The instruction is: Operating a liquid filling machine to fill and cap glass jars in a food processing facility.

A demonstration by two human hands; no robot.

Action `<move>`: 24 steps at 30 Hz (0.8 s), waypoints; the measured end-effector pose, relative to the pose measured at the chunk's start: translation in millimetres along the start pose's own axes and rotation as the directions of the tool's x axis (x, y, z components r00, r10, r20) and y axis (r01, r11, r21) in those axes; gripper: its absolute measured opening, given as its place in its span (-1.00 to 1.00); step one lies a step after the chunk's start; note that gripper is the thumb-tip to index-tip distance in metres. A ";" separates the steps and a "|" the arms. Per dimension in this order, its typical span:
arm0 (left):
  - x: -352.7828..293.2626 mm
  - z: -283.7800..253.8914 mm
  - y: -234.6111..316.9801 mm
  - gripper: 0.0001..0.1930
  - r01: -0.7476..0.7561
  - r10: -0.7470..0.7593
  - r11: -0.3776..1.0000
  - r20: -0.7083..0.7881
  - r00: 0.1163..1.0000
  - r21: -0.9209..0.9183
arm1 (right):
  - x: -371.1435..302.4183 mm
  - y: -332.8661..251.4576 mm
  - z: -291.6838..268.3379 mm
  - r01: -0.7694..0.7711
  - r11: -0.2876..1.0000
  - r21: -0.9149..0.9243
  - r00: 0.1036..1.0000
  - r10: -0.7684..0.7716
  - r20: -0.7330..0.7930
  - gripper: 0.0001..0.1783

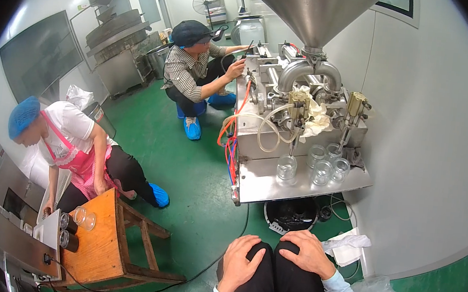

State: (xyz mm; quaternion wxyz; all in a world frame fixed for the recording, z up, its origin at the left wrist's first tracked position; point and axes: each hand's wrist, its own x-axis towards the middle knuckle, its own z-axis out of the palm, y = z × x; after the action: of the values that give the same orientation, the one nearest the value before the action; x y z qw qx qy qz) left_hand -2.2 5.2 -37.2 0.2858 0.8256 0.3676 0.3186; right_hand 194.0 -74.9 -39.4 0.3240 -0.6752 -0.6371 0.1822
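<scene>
My left hand (241,265) lies on my left knee, fingers loosely spread over the black trouser cloth. Over my right knee rests my right hand (308,254), also flat and holding nothing. Beyond my knees stands a steel filling machine (315,133) with a metal shelf (264,188). A clear glass jar (286,167) is on that shelf below the left nozzle (292,146). Several more empty-looking glass jars (322,173) are grouped to its right, near the right nozzle (345,136). Both hands are apart from the machine and the jars.
A large steel hopper (317,9) tops the machine. Under the shelf sits a black round basin (291,213). At left, a seated co-worker (76,152) works beside a wooden table (96,240) with jars; another person (196,71) squats by the machine. A black cable (197,276) crosses the green floor.
</scene>
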 end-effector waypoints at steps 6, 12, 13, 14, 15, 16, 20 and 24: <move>3.1 3.9 2.6 -0.73 -0.010 0.011 1.000 0.002 1.000 -0.008 | -0.7 3.2 -4.5 -0.020 1.000 0.007 1.000 0.020 0.011 -0.62; 1.9 0.8 0.5 -0.72 0.015 -0.015 1.000 -0.012 1.000 0.013 | 3.8 5.2 0.3 0.005 1.000 0.006 1.000 -0.005 0.013 -0.62; -0.4 -1.5 -0.8 -0.72 0.018 -0.018 1.000 -0.014 1.000 0.015 | 5.8 3.0 5.1 0.016 1.000 0.014 1.000 -0.016 0.022 -0.62; -5.0 -5.6 -2.8 -0.72 0.033 -0.032 0.999 -0.030 0.999 0.025 | 5.9 1.2 9.6 0.036 0.999 0.014 0.999 -0.036 0.009 -0.62; -6.3 -4.2 -4.0 -0.71 0.024 -0.024 1.000 -0.038 0.999 0.018 | 5.1 1.8 9.2 0.066 0.998 0.014 0.998 -0.066 0.000 -0.62; -5.4 0.0 -4.4 -0.70 0.013 -0.013 1.000 -0.028 1.000 -0.001 | 4.3 1.8 4.5 0.066 0.997 0.046 0.998 -0.065 -0.019 -0.63; 4.0 18.3 -0.5 -0.66 -0.020 0.020 1.000 0.034 0.999 -0.019 | -2.7 12.2 -7.2 0.000 0.999 0.040 0.999 0.001 -0.039 -0.65; -3.5 7.6 -1.7 -0.67 0.025 -0.025 0.999 0.016 1.000 -0.028 | 0.5 -3.6 -3.3 -0.028 0.995 0.091 0.999 0.029 -0.014 -0.66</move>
State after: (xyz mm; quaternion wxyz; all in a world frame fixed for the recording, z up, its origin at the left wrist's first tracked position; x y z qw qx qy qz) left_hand 0.8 1.6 -44.3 0.3042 0.8195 0.3710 0.3135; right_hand 193.5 -75.2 -34.5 0.3566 -0.6701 -0.6160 0.2106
